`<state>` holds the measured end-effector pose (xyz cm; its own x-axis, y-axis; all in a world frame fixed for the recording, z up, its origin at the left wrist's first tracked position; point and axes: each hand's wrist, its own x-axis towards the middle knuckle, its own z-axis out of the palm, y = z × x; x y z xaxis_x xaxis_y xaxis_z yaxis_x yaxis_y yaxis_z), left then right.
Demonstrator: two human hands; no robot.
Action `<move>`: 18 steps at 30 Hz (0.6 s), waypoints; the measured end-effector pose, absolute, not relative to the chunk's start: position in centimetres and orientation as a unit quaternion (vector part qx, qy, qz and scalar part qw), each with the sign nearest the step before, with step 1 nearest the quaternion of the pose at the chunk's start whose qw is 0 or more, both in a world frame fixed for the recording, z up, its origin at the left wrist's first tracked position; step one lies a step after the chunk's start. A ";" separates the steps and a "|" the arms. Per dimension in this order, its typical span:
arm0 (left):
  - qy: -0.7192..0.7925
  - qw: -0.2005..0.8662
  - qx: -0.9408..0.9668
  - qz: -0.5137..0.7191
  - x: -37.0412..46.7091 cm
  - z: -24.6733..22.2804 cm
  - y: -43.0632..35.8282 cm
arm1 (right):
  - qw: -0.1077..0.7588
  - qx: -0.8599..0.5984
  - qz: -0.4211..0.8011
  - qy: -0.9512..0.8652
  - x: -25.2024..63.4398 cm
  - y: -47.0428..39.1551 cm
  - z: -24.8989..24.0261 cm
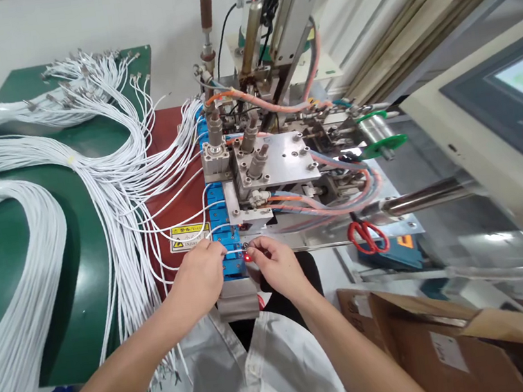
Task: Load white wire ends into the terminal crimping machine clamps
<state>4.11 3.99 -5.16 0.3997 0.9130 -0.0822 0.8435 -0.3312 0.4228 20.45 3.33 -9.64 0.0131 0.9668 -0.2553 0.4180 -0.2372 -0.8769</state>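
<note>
Between my two hands a short stretch of white cable point(234, 251) lies across a row of blue clamp blocks point(232, 267) at the machine's near end. My left hand point(203, 272) pinches the cable just left of the blocks. At the right, the thumb and fingers of my right hand point(273, 262) close on the cable's end, beside a glowing red light point(247, 257); the tip itself is mostly hidden. More white cables point(176, 182) run from the blocks further back to a large bundle on the left.
Thick bundles of white cable point(45, 213) cover a green table point(83, 312). Behind my hands rises the metal machine point(280, 154) with orange hoses and a wire spool point(376, 131). Red-handled scissors point(368, 236) are at its right edge. A screen point(518, 82) and cardboard boxes point(423, 342) stand right.
</note>
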 end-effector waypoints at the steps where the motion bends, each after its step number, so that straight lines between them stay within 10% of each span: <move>1: 0.537 0.206 0.814 0.086 4.1 -5.2 4.1 | 0.306 -0.634 0.454 -0.546 20.6 3.3 -9.8; 18: 0.509 0.158 0.837 0.125 3.6 -5.7 3.6 | 0.403 -0.637 0.351 -0.556 18.5 3.3 -12.0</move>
